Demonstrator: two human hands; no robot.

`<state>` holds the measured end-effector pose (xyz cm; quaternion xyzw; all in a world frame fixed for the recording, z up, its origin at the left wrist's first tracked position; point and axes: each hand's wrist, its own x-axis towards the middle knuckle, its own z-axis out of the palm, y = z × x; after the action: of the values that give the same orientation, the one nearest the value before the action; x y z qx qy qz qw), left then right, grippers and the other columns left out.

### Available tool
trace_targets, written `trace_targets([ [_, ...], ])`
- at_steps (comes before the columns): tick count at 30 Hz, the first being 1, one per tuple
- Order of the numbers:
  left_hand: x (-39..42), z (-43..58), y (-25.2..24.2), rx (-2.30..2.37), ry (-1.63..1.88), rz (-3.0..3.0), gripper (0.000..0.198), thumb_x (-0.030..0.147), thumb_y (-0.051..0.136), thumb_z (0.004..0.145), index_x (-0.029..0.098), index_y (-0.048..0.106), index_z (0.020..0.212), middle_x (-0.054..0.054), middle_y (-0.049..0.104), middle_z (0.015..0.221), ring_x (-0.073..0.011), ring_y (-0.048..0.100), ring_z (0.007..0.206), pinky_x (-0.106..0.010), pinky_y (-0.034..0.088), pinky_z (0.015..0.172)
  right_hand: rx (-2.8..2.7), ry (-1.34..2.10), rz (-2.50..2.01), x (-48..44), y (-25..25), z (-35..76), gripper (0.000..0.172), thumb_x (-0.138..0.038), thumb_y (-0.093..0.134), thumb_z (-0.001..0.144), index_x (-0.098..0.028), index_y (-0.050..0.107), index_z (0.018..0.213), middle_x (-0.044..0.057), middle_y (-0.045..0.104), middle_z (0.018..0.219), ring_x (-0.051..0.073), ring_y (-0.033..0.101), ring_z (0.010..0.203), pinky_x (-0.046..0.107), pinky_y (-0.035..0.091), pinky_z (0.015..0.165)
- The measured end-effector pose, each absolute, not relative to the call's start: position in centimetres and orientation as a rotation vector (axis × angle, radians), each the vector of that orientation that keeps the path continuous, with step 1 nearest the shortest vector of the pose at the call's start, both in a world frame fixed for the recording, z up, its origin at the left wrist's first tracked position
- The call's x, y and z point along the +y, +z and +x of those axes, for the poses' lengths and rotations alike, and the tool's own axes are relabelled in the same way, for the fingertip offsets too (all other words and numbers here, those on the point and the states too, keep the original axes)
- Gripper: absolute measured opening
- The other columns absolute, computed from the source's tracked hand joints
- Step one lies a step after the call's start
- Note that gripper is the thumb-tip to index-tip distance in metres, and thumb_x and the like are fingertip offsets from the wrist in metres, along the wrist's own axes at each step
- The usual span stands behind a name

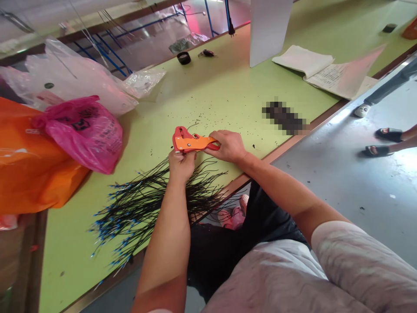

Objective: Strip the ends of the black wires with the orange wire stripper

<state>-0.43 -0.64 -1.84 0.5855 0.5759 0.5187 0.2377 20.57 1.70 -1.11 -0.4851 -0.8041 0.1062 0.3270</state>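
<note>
My right hand [228, 145] is closed round the handles of an orange and red wire-stripping tool [189, 141], held just above the green table [221, 91]. My left hand [181, 164] is pinched shut just below the tool's jaws, apparently on a thin black wire that I can barely make out. A fanned bundle of black wires with blue tips [146, 208] lies on the table under my left forearm. Small black bits of stripped insulation [202, 117] are scattered behind the tool.
A pink plastic bag [84, 130], an orange bag [29, 165] and clear plastic bags [78, 82] crowd the left side. Papers [325, 71] and a white upright board [269, 30] stand at the far right. Other people's feet [381, 141] are on the grey floor.
</note>
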Motion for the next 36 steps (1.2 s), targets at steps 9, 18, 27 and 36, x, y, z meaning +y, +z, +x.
trace_targets([
  [9, -0.3, 0.0, -2.0, 1.461, 1.516, 1.523, 0.026, 0.039, 0.076, 0.082, 0.022, 0.062, 0.068, 0.002, 0.058, 0.061, -0.0122, 0.051, 0.055, -0.026, 0.044, 0.055, -2.067, 0.299, -1.136, 2.3, -1.7, 20.8, 0.058, -0.073, 0.066, 0.103, -0.019, 0.074, 0.123, 0.012, 0.081, 0.11, 0.025, 0.068, 0.098, 0.037, 0.046, 0.085],
  [18, 0.2, 0.3, -2.4, 1.386, 1.605, 1.47, 0.021, 0.036, 0.081, 0.078, 0.022, 0.066, 0.077, 0.002, 0.064, 0.07, -0.0113, 0.053, 0.056, -0.024, 0.046, 0.053, -2.069, 0.211, -1.004, 2.9, -2.4, 20.9, 0.058, -0.068, 0.07, 0.104, -0.019, 0.07, 0.135, 0.017, 0.077, 0.125, 0.034, 0.064, 0.116, 0.049, 0.051, 0.103],
  [27, 0.3, -0.1, -2.7, 1.376, 1.636, 1.56, 0.018, 0.037, 0.08, 0.082, 0.021, 0.074, 0.086, -0.002, 0.077, 0.085, -0.0135, 0.062, 0.06, -0.028, 0.054, 0.058, -2.052, 0.169, -0.991, 3.1, -2.6, 20.9, 0.057, -0.064, 0.072, 0.101, -0.019, 0.071, 0.135, 0.018, 0.074, 0.126, 0.035, 0.06, 0.116, 0.051, 0.048, 0.103],
  [36, 0.2, -0.9, -3.1, 1.472, 1.527, 1.682, 0.019, 0.041, 0.075, 0.088, 0.022, 0.073, 0.086, 0.0, 0.074, 0.075, -0.0173, 0.066, 0.061, -0.029, 0.055, 0.06, -2.071, 0.152, -1.009, 2.9, -2.5, 20.9, 0.056, -0.063, 0.07, 0.103, -0.019, 0.07, 0.137, 0.017, 0.073, 0.126, 0.034, 0.059, 0.116, 0.05, 0.047, 0.102],
])
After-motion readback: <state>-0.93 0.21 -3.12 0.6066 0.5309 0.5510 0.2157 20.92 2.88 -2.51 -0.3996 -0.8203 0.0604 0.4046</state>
